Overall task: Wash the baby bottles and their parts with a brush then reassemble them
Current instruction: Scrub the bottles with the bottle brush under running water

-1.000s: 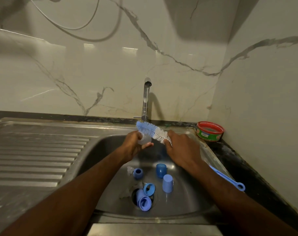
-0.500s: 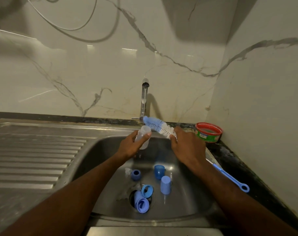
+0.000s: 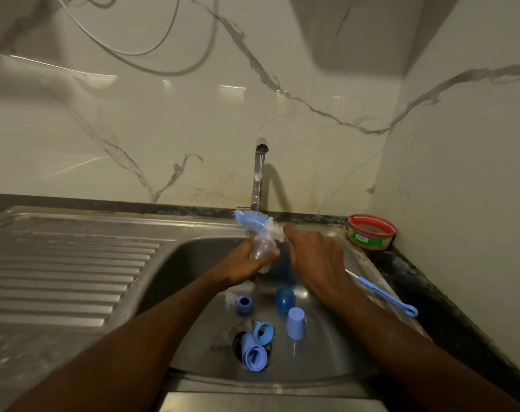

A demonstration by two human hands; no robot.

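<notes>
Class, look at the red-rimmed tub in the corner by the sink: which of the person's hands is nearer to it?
Right. The right hand, gripping the bottle brush, is over the sink on the red-rimmed tub's side. The left hand, holding the clear bottle, is farther away, beyond the right hand.

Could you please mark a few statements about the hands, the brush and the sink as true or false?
1. The left hand holds a clear bottle. True.
2. The right hand holds a sponge. False: it grips a blue and white bottle brush.
3. Blue bottle parts lie in the sink. True.
4. The red-rimmed tub stands on the draining board. False: it stands in the right-hand corner by the wall.
</notes>
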